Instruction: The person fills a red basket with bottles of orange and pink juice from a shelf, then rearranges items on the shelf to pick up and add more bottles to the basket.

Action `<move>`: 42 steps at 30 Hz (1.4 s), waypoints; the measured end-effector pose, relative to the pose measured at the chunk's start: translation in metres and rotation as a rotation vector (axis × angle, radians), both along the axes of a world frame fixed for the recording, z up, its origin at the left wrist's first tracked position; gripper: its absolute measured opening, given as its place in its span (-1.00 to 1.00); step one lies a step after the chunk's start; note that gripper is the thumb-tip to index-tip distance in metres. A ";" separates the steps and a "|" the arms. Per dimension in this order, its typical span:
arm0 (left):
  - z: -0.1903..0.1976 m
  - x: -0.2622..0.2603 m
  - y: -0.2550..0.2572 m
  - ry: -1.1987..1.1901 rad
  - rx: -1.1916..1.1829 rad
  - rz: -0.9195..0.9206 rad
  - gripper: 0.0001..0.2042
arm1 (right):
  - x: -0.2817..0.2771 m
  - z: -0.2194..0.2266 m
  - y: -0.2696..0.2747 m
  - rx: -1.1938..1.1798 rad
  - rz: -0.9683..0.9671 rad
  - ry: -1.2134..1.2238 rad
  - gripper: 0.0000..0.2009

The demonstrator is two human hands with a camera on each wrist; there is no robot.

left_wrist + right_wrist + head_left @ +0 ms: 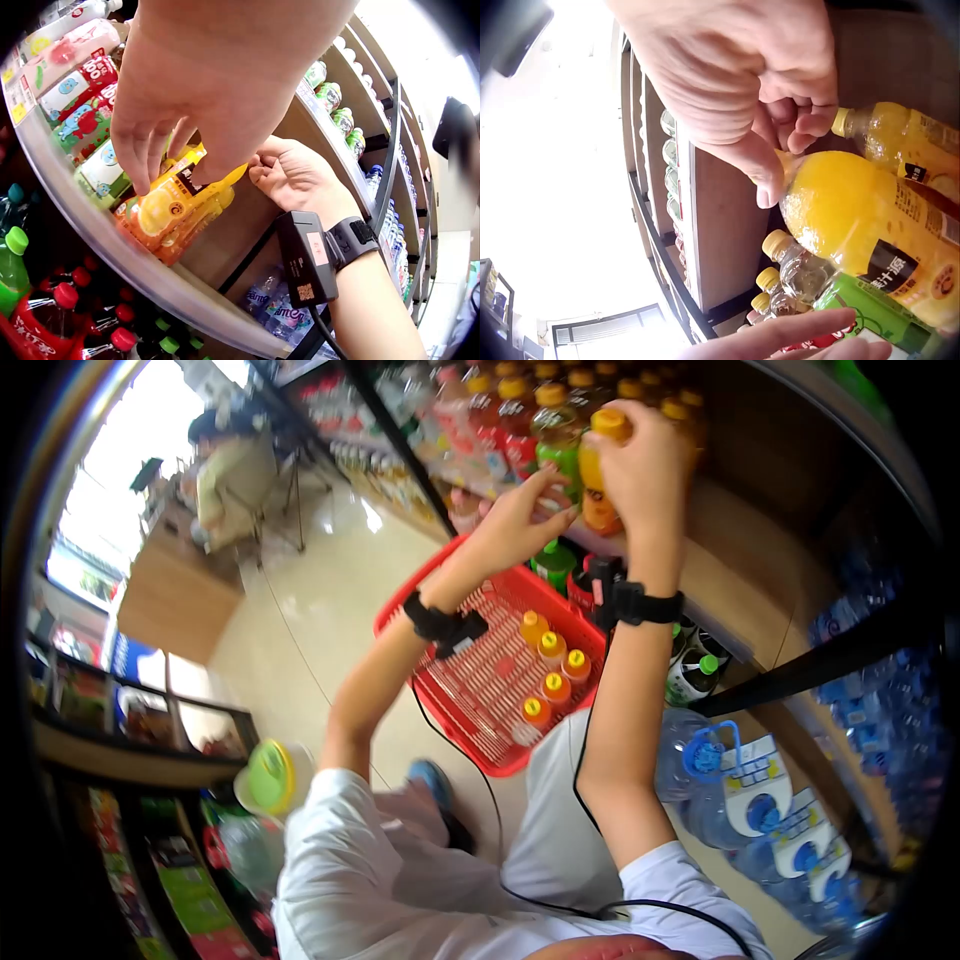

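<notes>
My right hand (645,468) pinches the neck of an orange juice bottle (600,510) just under its cap, at the front of the drinks shelf. In the right wrist view the bottle (844,206) shows yellow-orange juice and a dark label patch, with thumb and fingers around its top. My left hand (515,525) reaches in from the left, fingers extended, beside the bottle. In the left wrist view the left hand (202,90) overlaps the upper part of the bottle (157,214). Another juice bottle (904,139) stands close beside the held one.
A red basket (470,700) below my arms contains several orange juice bottles (556,686). Green-labelled bottles (556,435) and red-labelled bottles (515,435) line the shelf. Large water jugs (720,800) stand on the floor at right. A black shelf post (400,445) rises behind the basket.
</notes>
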State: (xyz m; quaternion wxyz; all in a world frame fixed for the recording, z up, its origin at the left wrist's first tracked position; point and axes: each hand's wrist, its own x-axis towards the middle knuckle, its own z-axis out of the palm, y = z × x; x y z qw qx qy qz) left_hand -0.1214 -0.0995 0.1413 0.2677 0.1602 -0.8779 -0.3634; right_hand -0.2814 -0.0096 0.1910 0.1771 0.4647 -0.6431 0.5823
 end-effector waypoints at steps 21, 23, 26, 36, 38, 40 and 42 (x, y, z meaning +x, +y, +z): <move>0.020 0.083 -0.080 -0.228 0.316 -0.899 -0.42 | 0.136 0.042 0.021 0.565 0.438 0.164 -0.74; -0.008 0.088 -0.093 -0.282 0.707 -0.949 -0.24 | 0.122 -0.004 0.007 0.577 0.444 0.447 -0.69; -0.049 0.084 -0.115 -0.620 0.574 -1.002 -0.13 | 0.138 -0.039 0.005 0.716 0.411 0.360 -0.69; -0.140 0.068 -0.126 -0.893 0.595 -0.961 -0.20 | 0.150 -0.081 -0.020 1.142 0.404 0.340 -0.72; -0.124 0.082 -0.124 -0.863 0.585 -0.872 -0.34 | 0.162 -0.060 -0.022 1.119 0.336 0.354 -0.74; -0.128 0.081 -0.147 -0.856 0.775 -1.063 -0.25 | 0.161 -0.055 -0.018 1.100 0.306 0.331 -0.74; -0.145 0.072 -0.151 -0.954 0.766 -1.050 -0.32 | 0.158 -0.059 -0.017 1.116 0.286 0.319 -0.74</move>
